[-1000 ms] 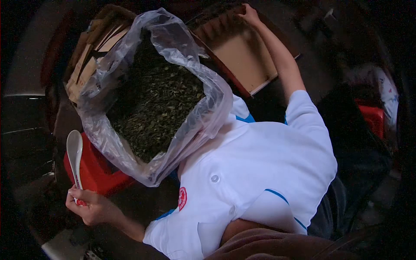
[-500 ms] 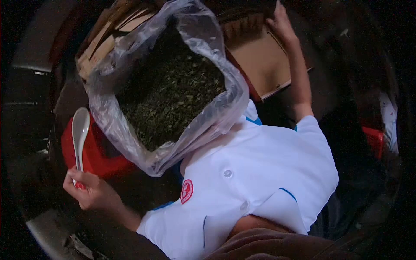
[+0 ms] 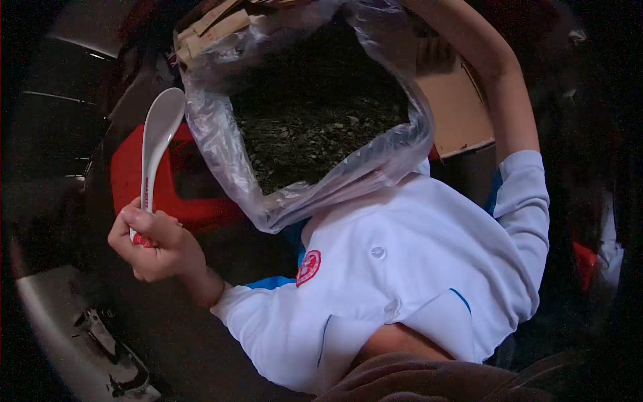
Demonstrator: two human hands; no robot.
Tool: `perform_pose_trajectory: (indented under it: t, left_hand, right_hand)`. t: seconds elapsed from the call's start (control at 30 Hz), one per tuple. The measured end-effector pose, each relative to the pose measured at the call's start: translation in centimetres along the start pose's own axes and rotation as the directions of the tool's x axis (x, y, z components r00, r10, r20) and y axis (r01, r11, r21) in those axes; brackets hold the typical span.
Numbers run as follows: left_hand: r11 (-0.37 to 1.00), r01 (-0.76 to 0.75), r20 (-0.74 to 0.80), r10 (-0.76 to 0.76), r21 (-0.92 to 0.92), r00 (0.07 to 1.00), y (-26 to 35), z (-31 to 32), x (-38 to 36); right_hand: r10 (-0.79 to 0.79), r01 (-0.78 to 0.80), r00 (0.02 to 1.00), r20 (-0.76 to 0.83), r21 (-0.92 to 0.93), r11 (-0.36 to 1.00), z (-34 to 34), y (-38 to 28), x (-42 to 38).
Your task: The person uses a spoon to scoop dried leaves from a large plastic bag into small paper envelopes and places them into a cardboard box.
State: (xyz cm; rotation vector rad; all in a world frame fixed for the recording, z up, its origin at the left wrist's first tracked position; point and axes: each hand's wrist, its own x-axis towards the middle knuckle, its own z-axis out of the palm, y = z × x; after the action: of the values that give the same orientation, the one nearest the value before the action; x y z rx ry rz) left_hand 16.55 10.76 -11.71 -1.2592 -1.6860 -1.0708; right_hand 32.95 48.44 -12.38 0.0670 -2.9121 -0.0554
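My left hand (image 3: 161, 244) is closed around the handle of a white soup spoon (image 3: 161, 124) with red markings. The spoon points upward, its bowl beside the left wall of a clear plastic bag (image 3: 224, 151). Inside the wide-mouthed bag lie dark green, dried, crumbled leaves (image 3: 321, 141); its far part is in shadow. My right forearm (image 3: 485, 40) reaches up along the bag's right side and bends over its far right corner. The right hand itself is cut off by the top edge of the view.
Flattened cardboard pieces (image 3: 221, 30) stick up behind the bag at the left. A cardboard box or panel (image 3: 452, 110) is at its right. Under the spoon is a red plastic object (image 3: 130, 174), perhaps a stool. A shiny grey object (image 3: 63, 321) stands at the lower left.
My right hand has swung left over the box and out of view past the top edge. The spoon in my left hand now appears higher and further right; the whole view has shifted.
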Motion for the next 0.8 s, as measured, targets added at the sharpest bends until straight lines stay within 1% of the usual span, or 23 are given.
perform_pose_trajectory:
  t: [0.03, 0.1, 0.17, 0.2, 0.27, 0.37, 0.43, 0.47, 0.57, 0.67, 0.77, 0.8]
  left_hand:
    - [0.999, 0.038, -0.013, -0.038, -0.022, 0.999, -0.1, -0.1, 0.0]
    - [0.99, 0.119, -0.026, -0.121, -0.071, 0.992, -0.3, -0.2, 0.0]
    - [0.986, 0.125, -0.021, -0.128, -0.115, 0.992, 0.3, 0.3, 0.3]
    - [0.983, 0.124, -0.022, -0.128, -0.138, 0.991, 0.5, 0.6, 0.6]
    - [0.984, 0.097, 0.039, -0.092, -0.151, 0.995, 0.4, 1.2, 0.6]
    - [0.976, 0.077, 0.103, -0.057, -0.206, 0.993, 0.4, 2.2, 0.9]
    - [0.964, 0.036, 0.12, -0.004, -0.265, 0.993, 0.8, 3.0, 1.1]
    - [0.962, 0.088, 0.135, -0.054, -0.257, 0.989, 1.0, 3.3, 1.0]
    - [0.957, -0.035, 0.054, 0.053, -0.287, 0.997, 1.2, 3.9, 1.1]
    - [0.957, 0.012, 0.088, 0.014, -0.29, 0.996, 1.2, 3.8, 0.9]
    - [0.974, -0.183, 0.156, 0.203, -0.134, 0.967, 1.5, 4.5, 1.3]
    - [0.958, -0.224, 0.183, 0.256, -0.178, 0.949, 1.8, 5.0, 1.4]
  right_hand:
    - [0.007, -0.008, 0.997, 0.079, 0.019, 1.0, 0.3, 0.4, 0.5]
    - [0.095, -0.12, 0.976, 0.198, 0.12, 0.985, -0.1, 0.0, 0.8]
    - [0.174, -0.249, 0.931, 0.32, 0.209, 0.946, -0.8, -1.2, 0.8]
    - [0.191, -0.268, 0.93, 0.315, 0.223, 0.937, -0.6, -0.9, 0.6]
    - [0.228, -0.305, 0.927, 0.297, 0.247, 0.92, -0.3, -0.2, 0.1]
    - [0.243, -0.337, 0.925, 0.292, 0.336, 0.88, -1.6, -1.6, -0.7]
    - [0.202, -0.297, 0.939, 0.278, 0.359, 0.885, -0.9, -1.0, -0.9]
    - [0.18, -0.274, 0.946, 0.27, 0.367, 0.889, -0.4, -0.7, -0.8]
    - [0.107, -0.163, 0.977, 0.186, 0.321, 0.933, -0.1, -0.6, -0.4]
    - [0.174, -0.206, 0.977, 0.127, 0.316, 0.926, -1.1, -1.1, -0.6]
    - [0.233, -0.212, 0.972, -0.039, 0.292, 0.933, -2.4, -2.1, -1.6]
    - [0.221, -0.157, 0.961, -0.165, 0.334, 0.929, -2.4, -2.5, -1.9]
